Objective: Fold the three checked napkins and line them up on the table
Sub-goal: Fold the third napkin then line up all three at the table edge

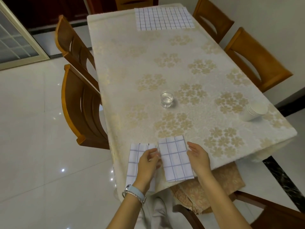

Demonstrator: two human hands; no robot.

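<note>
Lying side by side at the near edge of the bench (132, 63) are two folded checked napkins: left folded napkin (132, 161) and right folded napkin (175, 159). The unfolded napkin (163, 18) lies flat at the far end.

The left hand (146, 167) is over the left folded napkin with fingers (152, 152) curled; whether they pinch cloth cannot be told. The right hand (198, 156) is at the right folded napkin's right edge, its fingers straight and holding nothing.

A glass (167, 99) stands mid-bench.

Matt checked cloth napkins (175, 159), floral cloth table cover (148, 63), clear glass cup (167, 99), glossy floor tiles (33, 129).
</note>
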